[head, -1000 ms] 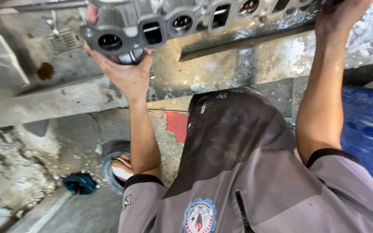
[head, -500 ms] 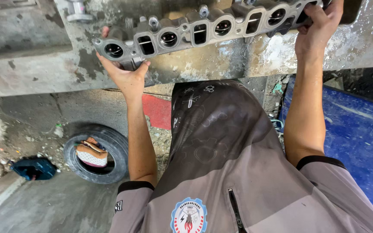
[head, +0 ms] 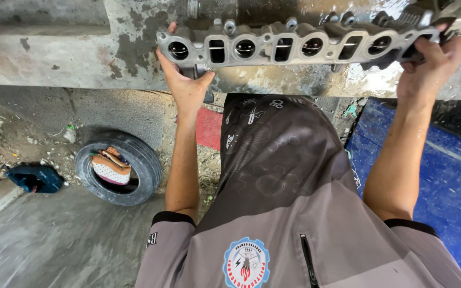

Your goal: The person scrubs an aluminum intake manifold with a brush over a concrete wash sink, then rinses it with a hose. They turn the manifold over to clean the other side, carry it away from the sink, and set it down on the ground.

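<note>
A long grey cast-metal manifold [head: 294, 45] with a row of round and rectangular ports lies across a stained concrete ledge [head: 54, 58]. My left hand [head: 185, 85] grips its left end from below, thumb up by the first round port. My right hand [head: 428, 66] holds its right end, fingers wrapped over the flange. Both arms reach up and forward past my grey shirt and a dark printed cloth [head: 273, 154] that hangs at my chest.
A small black tyre [head: 145, 168] with a patterned rag inside lies on the dirt floor at left. A dark blue object [head: 36, 177] sits further left. A blue tarp [head: 449, 181] covers the ground at right. A red patch [head: 209, 128] shows under the ledge.
The manifold and both hands have shifted right and slightly down in view as my head tilted up; the tyre moved toward the centre left. Both grips are unchanged.
</note>
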Available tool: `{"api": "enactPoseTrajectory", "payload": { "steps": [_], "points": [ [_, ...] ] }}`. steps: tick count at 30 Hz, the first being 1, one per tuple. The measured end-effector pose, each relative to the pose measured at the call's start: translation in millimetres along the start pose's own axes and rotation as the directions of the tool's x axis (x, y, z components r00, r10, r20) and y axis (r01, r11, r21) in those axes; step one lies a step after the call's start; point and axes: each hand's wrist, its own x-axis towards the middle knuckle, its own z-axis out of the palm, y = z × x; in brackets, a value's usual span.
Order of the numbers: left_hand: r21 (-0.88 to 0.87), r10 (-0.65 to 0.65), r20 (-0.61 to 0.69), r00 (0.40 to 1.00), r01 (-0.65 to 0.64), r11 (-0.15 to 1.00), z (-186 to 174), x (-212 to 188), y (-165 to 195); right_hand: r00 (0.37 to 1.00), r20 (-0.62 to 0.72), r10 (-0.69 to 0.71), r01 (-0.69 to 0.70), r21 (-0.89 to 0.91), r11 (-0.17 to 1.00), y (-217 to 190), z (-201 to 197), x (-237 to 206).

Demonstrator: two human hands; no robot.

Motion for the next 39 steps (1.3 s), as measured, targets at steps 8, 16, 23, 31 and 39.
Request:
{"api": "enactPoseTrajectory", "payload": {
  "steps": [8,16,23,31,39],
  "points": [
    [0.050,0.003,0.015,1.000,-0.004,0.999,-9,-6,1,0.998,0.020,0.063,-0.065,0.094,0.993,-14,-12,-14],
    [0.145,0.109,0.110,0.988,-0.125,0.981,2,-2,-6,0.987,-0.137,0.082,-0.083,0.002,0.997,-28,-20,-25],
    [0.172,-0.075,0.059,0.995,0.064,0.983,4,-1,2,0.999,-0.043,0.020,-0.019,0.039,0.999,-16,-22,-28],
    [0.097,-0.071,0.040,0.997,0.067,0.993,9,1,3,0.997,0.036,0.066,-0.068,0.063,0.996,-12,-24,-32],
    [0.277,-0.034,0.003,0.999,0.032,0.960,8,0,-11,0.952,0.278,0.125,-0.158,0.098,0.983,-8,-44,-32]
  ]
}}
